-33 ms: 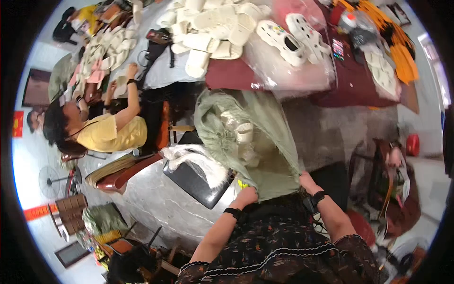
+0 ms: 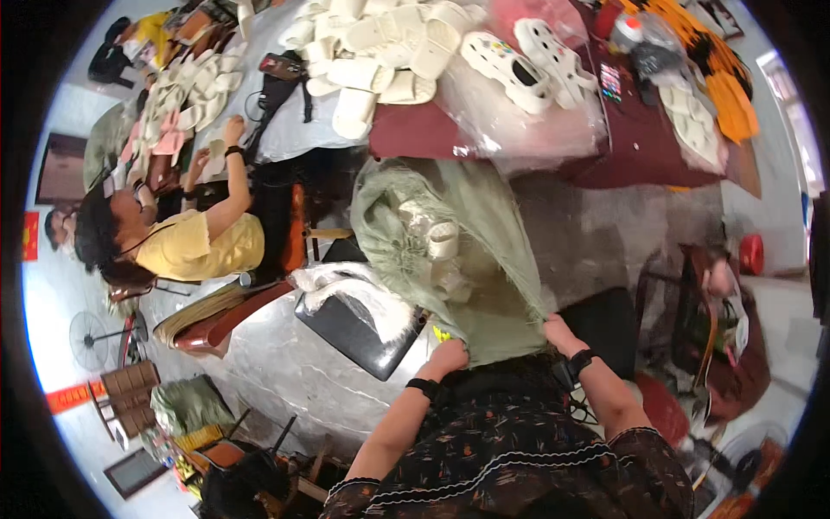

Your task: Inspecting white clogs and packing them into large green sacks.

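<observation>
Head view: I see the left hand (image 2: 449, 355) and right hand (image 2: 560, 332) each clenching the near rim of 1 green sack (image 2: 494, 216), which spreads between and beyond them.

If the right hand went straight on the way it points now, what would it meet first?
Probably the sack, whose edge the right hand grips and across which it points; how deep the cloth lies is unclear.

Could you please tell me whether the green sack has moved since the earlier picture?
No; the green sack shows no clear shift against the maroon tablecloth.
</observation>
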Demonstrator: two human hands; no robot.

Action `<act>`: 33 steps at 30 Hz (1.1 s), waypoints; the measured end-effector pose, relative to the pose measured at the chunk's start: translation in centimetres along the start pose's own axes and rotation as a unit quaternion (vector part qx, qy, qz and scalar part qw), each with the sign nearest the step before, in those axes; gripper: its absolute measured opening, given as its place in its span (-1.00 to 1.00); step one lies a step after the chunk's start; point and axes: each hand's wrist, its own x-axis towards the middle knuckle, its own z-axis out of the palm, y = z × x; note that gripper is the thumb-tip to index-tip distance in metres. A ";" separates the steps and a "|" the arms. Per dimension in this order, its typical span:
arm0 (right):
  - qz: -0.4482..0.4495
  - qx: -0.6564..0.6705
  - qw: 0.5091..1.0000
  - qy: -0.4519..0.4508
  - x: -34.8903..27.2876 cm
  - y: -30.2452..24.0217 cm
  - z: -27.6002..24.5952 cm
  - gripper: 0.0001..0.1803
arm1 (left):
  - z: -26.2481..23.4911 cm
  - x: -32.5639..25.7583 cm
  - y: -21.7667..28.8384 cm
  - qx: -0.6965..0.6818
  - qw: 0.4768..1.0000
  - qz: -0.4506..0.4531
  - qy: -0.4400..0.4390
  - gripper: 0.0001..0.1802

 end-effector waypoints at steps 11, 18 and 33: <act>-0.021 -0.181 0.983 0.006 -4.5 6.6 7.5 -0.59 | -0.3 -2.1 -7.9 0.035 0.999 -0.002 0.004 -0.65; -0.066 -0.194 0.978 0.046 -0.8 7.0 2.7 -0.51 | -0.4 -1.8 -1.9 0.118 0.991 0.037 -0.053 -0.61; -0.222 -0.396 0.878 0.150 14.8 -12.6 -2.8 -0.21 | 6.0 -3.4 -0.2 -0.027 0.989 -0.143 -0.014 -0.54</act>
